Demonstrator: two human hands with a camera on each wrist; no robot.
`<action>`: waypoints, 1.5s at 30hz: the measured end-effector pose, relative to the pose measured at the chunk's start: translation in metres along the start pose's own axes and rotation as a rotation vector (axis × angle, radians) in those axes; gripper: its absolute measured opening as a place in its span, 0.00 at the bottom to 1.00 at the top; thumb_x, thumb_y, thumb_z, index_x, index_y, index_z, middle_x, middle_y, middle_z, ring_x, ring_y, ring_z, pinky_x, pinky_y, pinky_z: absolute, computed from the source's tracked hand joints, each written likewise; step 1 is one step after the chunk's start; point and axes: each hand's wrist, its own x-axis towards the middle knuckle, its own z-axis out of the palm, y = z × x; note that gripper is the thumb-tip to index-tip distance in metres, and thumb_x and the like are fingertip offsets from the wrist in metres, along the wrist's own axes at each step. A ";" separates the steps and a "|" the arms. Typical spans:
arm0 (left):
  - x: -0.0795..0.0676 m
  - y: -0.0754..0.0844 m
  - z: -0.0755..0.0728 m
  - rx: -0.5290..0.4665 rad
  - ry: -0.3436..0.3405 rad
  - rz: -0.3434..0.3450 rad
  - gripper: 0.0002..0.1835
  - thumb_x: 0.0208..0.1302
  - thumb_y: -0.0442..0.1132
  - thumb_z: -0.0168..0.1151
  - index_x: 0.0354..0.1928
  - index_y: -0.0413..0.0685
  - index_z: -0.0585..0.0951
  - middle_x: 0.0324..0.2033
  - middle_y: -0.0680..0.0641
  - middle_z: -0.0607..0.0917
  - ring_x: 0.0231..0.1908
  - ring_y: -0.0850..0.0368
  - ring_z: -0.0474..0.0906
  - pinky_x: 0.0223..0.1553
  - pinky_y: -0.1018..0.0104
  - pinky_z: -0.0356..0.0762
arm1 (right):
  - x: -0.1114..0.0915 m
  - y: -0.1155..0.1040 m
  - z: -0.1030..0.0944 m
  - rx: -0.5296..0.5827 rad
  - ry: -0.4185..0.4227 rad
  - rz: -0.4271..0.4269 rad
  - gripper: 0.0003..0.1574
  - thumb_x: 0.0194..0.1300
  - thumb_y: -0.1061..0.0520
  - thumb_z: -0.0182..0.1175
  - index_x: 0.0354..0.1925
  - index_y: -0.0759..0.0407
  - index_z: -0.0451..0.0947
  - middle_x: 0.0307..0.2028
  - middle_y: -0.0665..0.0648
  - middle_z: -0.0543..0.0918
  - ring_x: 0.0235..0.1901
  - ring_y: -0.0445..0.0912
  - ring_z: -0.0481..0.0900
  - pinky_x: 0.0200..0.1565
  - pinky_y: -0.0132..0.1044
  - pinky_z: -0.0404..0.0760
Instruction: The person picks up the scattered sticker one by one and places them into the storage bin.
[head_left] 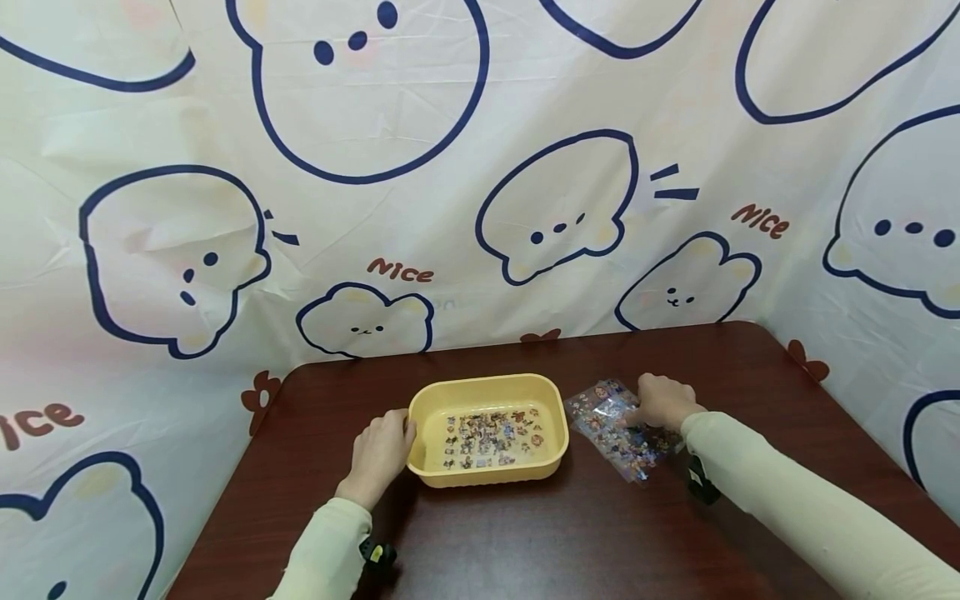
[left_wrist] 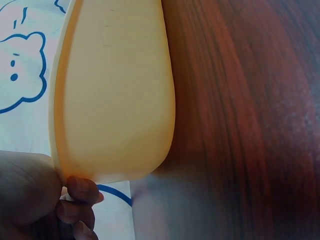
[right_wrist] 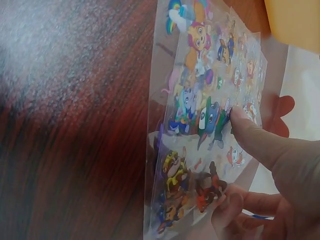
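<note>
A pale yellow plastic basin [head_left: 489, 478] stands on the table. Inside it lie clear sheets of small cartoon stickers [head_left: 489, 439]. My left hand [head_left: 381, 452] grips the basin's left end; in the left wrist view its fingers curl at the corner of the rim. To the right of the basin is a stack of clear sticker sheets [head_left: 603, 423] printed with colourful cartoon puppies. My right hand [head_left: 667, 402] pinches these sheets near their right side. In the right wrist view the thumb [right_wrist: 247, 125] lies on the sheets, with bent fingers at the lower edge.
The dark brown wooden table [head_left: 510, 542] has a glossy surface. A white cloth [head_left: 450, 208] with blue cartoon outlines hangs behind it and at both sides. A dark band with a small device [head_left: 701, 481] sits at the right wrist, and a similar one [head_left: 377, 553] at the left.
</note>
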 end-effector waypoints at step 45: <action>-0.002 -0.001 0.001 -0.005 0.011 -0.009 0.12 0.72 0.40 0.57 0.45 0.40 0.85 0.25 0.44 0.84 0.20 0.54 0.73 0.22 0.59 0.68 | -0.003 0.011 -0.006 0.101 0.023 -0.030 0.15 0.62 0.57 0.67 0.25 0.56 0.70 0.21 0.52 0.73 0.23 0.47 0.71 0.32 0.44 0.64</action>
